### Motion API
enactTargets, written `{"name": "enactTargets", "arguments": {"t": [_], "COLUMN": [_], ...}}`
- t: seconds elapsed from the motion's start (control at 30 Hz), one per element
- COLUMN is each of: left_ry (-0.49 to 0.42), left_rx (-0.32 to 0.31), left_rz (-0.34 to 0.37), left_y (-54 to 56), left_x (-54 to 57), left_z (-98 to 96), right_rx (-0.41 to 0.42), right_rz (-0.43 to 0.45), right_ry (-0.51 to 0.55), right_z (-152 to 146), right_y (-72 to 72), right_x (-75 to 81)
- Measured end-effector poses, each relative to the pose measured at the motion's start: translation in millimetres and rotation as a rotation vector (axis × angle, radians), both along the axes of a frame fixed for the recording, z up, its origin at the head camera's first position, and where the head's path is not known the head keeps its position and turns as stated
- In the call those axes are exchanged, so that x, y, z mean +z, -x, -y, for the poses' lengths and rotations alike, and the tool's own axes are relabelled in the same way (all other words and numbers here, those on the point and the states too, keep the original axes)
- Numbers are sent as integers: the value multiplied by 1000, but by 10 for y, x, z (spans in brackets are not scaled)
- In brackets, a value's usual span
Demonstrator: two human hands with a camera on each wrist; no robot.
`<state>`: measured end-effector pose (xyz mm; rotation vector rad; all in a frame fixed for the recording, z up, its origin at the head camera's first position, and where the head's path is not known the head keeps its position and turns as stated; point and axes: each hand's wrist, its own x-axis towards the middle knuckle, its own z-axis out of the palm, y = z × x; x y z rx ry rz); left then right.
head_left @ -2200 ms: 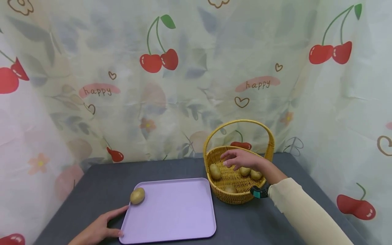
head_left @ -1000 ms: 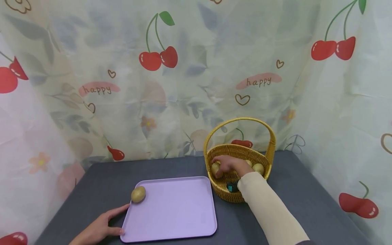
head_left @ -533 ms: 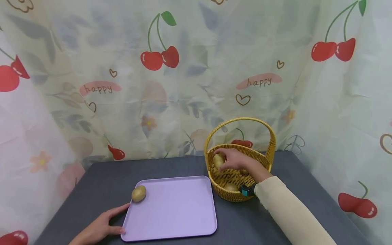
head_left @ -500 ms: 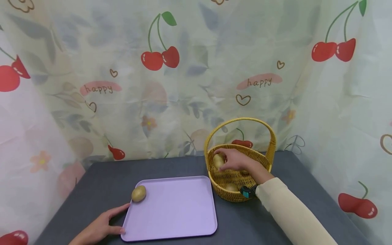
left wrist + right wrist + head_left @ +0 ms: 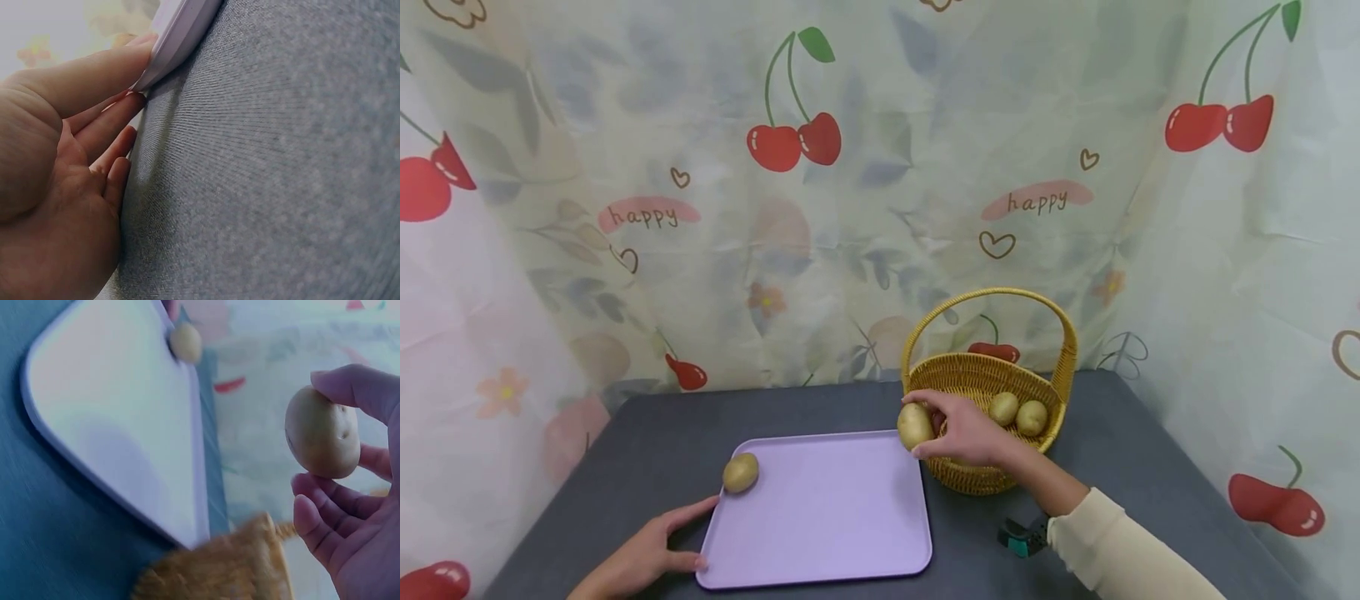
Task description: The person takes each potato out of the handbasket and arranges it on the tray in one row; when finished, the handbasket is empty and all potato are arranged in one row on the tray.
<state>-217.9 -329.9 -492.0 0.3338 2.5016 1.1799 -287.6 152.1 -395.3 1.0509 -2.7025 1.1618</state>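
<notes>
My right hand [image 5: 966,433] pinches a potato [image 5: 914,427] between thumb and fingers, in front of the left rim of a yellow wicker basket [image 5: 970,478]. The right wrist view shows that potato [image 5: 322,434] held up, away from the basket's side. My left hand [image 5: 642,557] touches the left edge of a lilac tray [image 5: 827,517], thumb and index finger spread along it. In the left wrist view its fingers [image 5: 106,131] lie fairly straight against the tray rim [image 5: 178,47]. Another potato [image 5: 741,473] sits at the tray's far left corner.
Two more potatoes [image 5: 1003,409] show inside the basket, whose tall handle [image 5: 992,292] arches over it. My forearm hides part of the basket's front. A dark grey cloth [image 5: 685,425] covers the table, and a cherry-print curtain [image 5: 865,208] hangs behind and at both sides.
My right hand reached into the basket, took hold of the potato at its left side, lifted it and brought it out toward the tray. My left hand has stayed at the tray's edge.
</notes>
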Motion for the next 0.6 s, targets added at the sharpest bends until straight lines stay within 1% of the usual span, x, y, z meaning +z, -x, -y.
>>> {"name": "enactTargets", "arguments": {"t": [0.13,0.23,0.4,0.5,0.6], "left_ry": [-10,-15,-26,-29,-25], "left_rx": [-5,-5,6,9,7], "left_rz": [1,4,-2,-3,-5], "left_y": [3,3,-3,-6,-4], "left_x": [2,2,25,31,10], "left_z": [7,5,-7,-17,-16], "right_rx": [40,72,89,82,66], "right_rz": [45,79,108,128,160], "right_ry": [34,36,17,12,19], "right_z": [188,321,553,721,924], "right_y": [-134,-175,-162,-143,-118], "right_x": [-76,-158,-332,-445,-559]}}
